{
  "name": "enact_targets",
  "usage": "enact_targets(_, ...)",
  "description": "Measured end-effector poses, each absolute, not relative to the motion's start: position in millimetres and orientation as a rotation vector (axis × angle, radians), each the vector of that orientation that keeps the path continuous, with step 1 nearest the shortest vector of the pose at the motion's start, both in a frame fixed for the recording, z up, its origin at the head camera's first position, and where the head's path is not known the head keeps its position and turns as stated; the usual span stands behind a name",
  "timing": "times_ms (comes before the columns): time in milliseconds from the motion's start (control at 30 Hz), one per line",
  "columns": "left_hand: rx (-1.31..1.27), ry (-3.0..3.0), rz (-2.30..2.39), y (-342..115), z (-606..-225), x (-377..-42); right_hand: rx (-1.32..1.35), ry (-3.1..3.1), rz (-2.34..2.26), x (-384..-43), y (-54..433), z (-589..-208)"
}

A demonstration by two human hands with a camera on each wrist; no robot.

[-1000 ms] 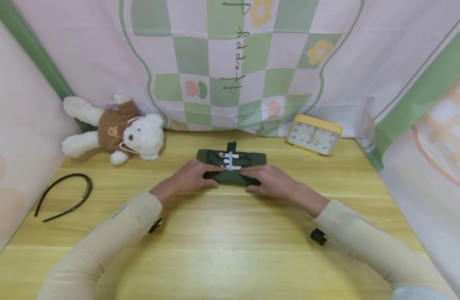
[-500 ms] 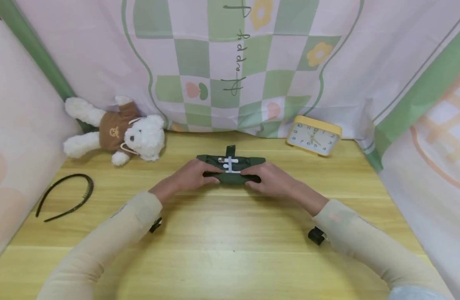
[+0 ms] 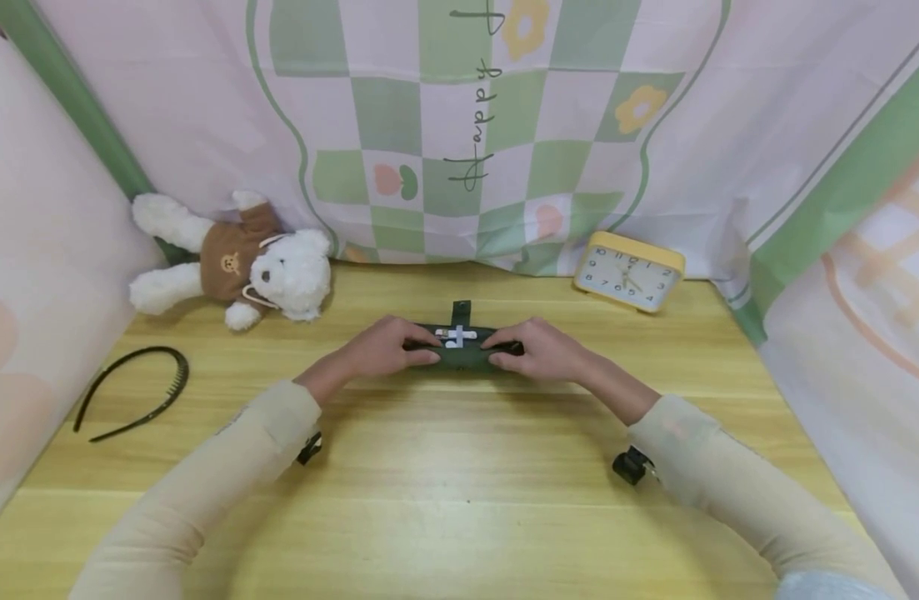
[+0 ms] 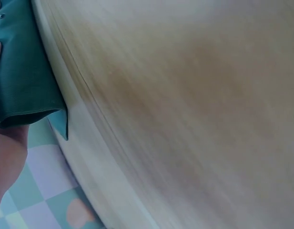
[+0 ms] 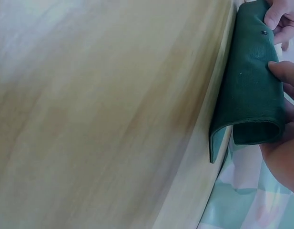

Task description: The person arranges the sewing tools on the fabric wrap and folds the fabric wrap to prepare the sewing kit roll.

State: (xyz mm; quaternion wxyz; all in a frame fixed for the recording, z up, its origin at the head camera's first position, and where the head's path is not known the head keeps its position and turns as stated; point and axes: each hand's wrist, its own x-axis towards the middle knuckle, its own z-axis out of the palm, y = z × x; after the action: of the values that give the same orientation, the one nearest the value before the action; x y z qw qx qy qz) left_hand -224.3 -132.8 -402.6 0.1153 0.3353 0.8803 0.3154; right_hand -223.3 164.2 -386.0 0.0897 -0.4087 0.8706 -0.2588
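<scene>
In the head view, a dark green roll-up pouch (image 3: pixel 465 359) lies near the table's back, partly rolled from its front edge. My left hand (image 3: pixel 387 346) grips its left end, thumb in front and fingers over the top. At the right end my right hand (image 3: pixel 545 350) pinches it the same way. Between the hands, small white sticks (image 3: pixel 463 334) sit under a pale strap. A narrow tab (image 3: pixel 461 312) with a snap points away at the back. In the right wrist view the pouch (image 5: pixel 251 81) curls into a loose roll, a snap stud (image 5: pixel 264 33) on its outside.
A white plush bear (image 3: pixel 279 271) in a brown top lies at the back left. In front of it is a black headband (image 3: pixel 176 375). A yellow alarm clock (image 3: pixel 630 273) stands at the back right, against the patterned curtain (image 3: pixel 459 117).
Both hands have folded the pouch's front edge up and over, away from me. Less of the inside and the white sticks shows now, and the fingers are more curled.
</scene>
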Motion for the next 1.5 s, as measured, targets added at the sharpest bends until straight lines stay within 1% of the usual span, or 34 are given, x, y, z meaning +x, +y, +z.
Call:
enact_targets(400,0.854,2.543,1.0,-130.7,-404.2,-231.0,-1.084,2.511,-0.887,-238.9,165.7,-385.2)
enact_targets(600,0.84,2.598,1.011,-129.4,-405.4,-234.0,-1.001,2.494,-0.935,-244.4,164.8,-388.5)
enact_targets(700,0.913,2.648,1.046,-128.5,-403.9,-234.4,-0.971,2.487,-0.961,-246.6,164.5,-389.9)
enact_targets(800,1.092,2.704,1.015,-125.8,-402.8,-234.9,-0.937,2.501,-0.973,-248.6,163.8,-391.4)
enact_targets(933,1.338,2.756,0.834,-120.8,-403.8,-234.6,-0.929,2.568,-0.931,-248.2,161.4,-393.1)
enact_targets(1067,1.405,2.79,0.714,-118.5,-404.2,-232.5,-1.028,2.7,-0.791,-243.0,158.7,-392.2)
enact_targets(1233,1.37,2.795,0.701,-118.9,-403.4,-230.5,-1.348,2.769,-0.599,-233.3,154.6,-387.1)
enact_targets(1300,1.355,2.795,0.69,-119.5,-404.0,-230.4,-1.428,2.744,-0.564,-230.4,152.8,-386.5)
enact_targets(1367,1.338,2.797,0.677,-120.2,-405.2,-230.3,-1.442,2.724,-0.55,-228.1,152.1,-386.6)
enact_targets(1500,1.301,2.797,0.659,-120.5,-409.4,-230.9,-1.384,2.707,-0.563,-226.9,151.8,-388.9)
